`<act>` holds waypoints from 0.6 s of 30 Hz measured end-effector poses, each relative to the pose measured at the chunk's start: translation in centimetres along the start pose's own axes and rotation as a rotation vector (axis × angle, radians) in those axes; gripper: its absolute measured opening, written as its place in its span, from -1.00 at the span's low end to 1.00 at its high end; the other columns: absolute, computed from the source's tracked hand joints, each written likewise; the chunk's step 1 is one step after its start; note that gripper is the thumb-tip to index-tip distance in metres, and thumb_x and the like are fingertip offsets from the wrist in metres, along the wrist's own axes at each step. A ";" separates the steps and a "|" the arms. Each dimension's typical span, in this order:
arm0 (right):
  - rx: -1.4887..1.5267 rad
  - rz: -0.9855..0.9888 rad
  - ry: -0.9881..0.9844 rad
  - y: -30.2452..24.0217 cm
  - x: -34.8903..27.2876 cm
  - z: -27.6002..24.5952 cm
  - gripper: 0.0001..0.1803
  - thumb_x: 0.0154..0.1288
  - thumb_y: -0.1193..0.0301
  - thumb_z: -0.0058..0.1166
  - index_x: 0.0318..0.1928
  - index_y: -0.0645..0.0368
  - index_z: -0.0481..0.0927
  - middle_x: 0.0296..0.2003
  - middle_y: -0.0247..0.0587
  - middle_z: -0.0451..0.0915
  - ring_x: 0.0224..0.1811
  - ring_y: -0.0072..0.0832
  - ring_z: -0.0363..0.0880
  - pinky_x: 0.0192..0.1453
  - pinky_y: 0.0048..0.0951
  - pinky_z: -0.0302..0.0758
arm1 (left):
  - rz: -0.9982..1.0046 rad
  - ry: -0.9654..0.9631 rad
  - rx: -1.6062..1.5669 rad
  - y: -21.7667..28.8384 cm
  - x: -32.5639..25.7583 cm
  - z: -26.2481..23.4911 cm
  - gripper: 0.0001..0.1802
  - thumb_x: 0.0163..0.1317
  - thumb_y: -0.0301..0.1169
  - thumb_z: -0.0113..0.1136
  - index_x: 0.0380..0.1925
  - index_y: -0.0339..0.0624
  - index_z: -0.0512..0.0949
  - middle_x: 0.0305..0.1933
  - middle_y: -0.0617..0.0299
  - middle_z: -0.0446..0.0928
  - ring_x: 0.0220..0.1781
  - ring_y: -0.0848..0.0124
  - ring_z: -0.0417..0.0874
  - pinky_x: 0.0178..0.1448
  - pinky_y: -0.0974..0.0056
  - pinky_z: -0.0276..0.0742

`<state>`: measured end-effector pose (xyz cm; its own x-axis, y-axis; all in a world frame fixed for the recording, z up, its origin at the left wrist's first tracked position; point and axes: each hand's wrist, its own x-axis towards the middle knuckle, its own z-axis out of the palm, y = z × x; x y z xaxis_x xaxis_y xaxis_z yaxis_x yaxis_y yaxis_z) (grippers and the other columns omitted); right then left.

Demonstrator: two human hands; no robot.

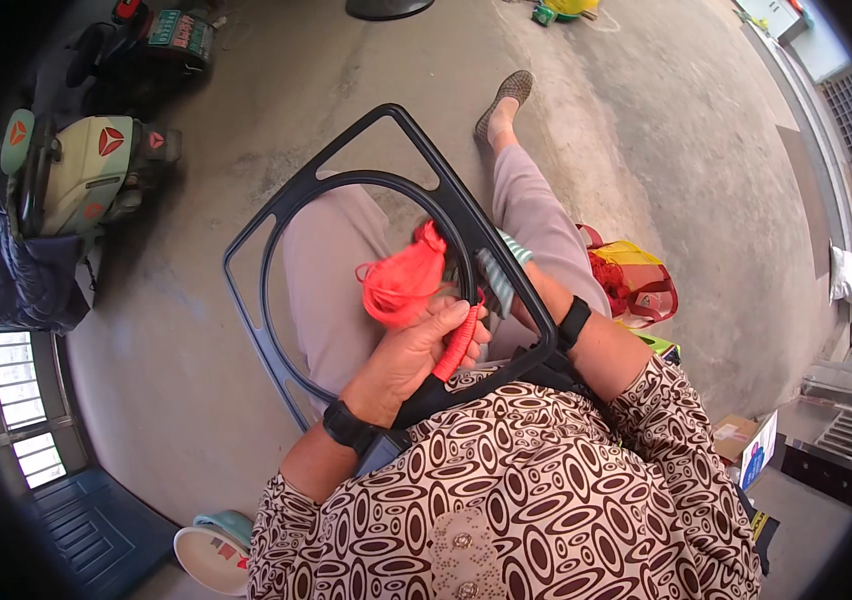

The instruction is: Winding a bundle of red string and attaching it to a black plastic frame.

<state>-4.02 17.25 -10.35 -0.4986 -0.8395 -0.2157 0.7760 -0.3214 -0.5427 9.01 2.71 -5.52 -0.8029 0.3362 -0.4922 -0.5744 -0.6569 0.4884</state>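
— Inspector: What is blocking the lap?
— Assistant: The black frame (386,200) is lying across both thighs, and red cord (401,285) is bunching at its right bar.
— Inspector: Open room?
— Assistant: The frame's round opening is standing open; bare concrete floor (196,330) is lying left; a red bag (641,285) is crowding the right.

- One black plastic frame (276,215), square outside with a round opening, lying across the lap at the centre.
- One bunch of red cord (401,285) at the middle of the picture.
- Two hands: the left hand (421,345) in plain sight, the right hand (506,300) mostly hidden behind the frame.
- Two black wristbands (348,425), one on each forearm.
- One shoe (504,100) in view, at twelve o'clock.
- One red and yellow bag (641,280) at three o'clock.
- One cardboard box (746,445) at four o'clock.
- One white bowl (208,555) at seven o'clock.
- One pale green scooter (81,170) at ten o'clock.
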 end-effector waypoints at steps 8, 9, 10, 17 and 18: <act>0.175 0.110 -0.273 -2.0 -0.9 3.8 -0.25 0.24 0.07 0.12 0.28 0.28 0.22 0.02 0.02 0.51 -0.16 -0.28 0.62 0.04 -0.33 0.53 | 0.151 0.075 0.065 -0.4 0.2 0.3 -0.71 0.33 -0.34 0.07 -0.10 -0.35 0.49 -0.28 0.12 0.59 -0.45 0.42 0.63 -0.35 0.36 0.66; -0.214 0.074 -0.087 -3.2 -1.3 5.4 -0.35 0.19 0.23 0.21 0.21 0.28 0.32 -0.09 -0.11 0.58 -0.18 -0.44 0.60 -0.01 -0.43 0.53 | 0.178 0.089 0.081 -0.5 0.4 0.1 -0.74 0.34 -0.33 0.07 -0.15 -0.33 0.50 -0.30 0.14 0.60 -0.47 0.45 0.62 -0.40 0.40 0.63; -0.215 0.077 -0.087 -3.2 -1.6 5.0 -0.35 0.19 0.23 0.21 0.21 0.28 0.32 -0.09 -0.11 0.58 -0.18 -0.44 0.60 -0.01 -0.43 0.53 | 0.204 0.104 0.098 -0.7 0.6 -0.1 -0.76 0.34 -0.32 0.07 -0.19 -0.30 0.51 -0.33 0.16 0.60 -0.49 0.49 0.61 -0.44 0.45 0.60; -1.173 0.159 0.353 -2.9 -6.5 6.0 -0.64 0.12 0.41 0.17 -0.03 0.15 0.56 -0.41 -0.28 0.62 -0.33 -0.59 0.55 -0.12 -0.52 0.51 | 0.137 0.121 0.183 0.3 0.1 -0.5 -0.81 0.34 -0.31 0.07 -0.24 -0.22 0.51 -0.35 0.17 0.59 -0.41 0.53 0.62 -0.27 0.47 0.59; -1.299 0.226 0.334 -3.1 -7.0 5.8 -0.61 0.13 0.38 0.13 0.02 0.10 0.55 -0.35 -0.28 0.63 -0.35 -0.54 0.59 -0.12 -0.49 0.54 | 0.129 0.118 0.192 0.3 0.0 -0.5 -0.81 0.34 -0.30 0.07 -0.25 -0.20 0.51 -0.35 0.16 0.59 -0.38 0.54 0.62 -0.22 0.49 0.59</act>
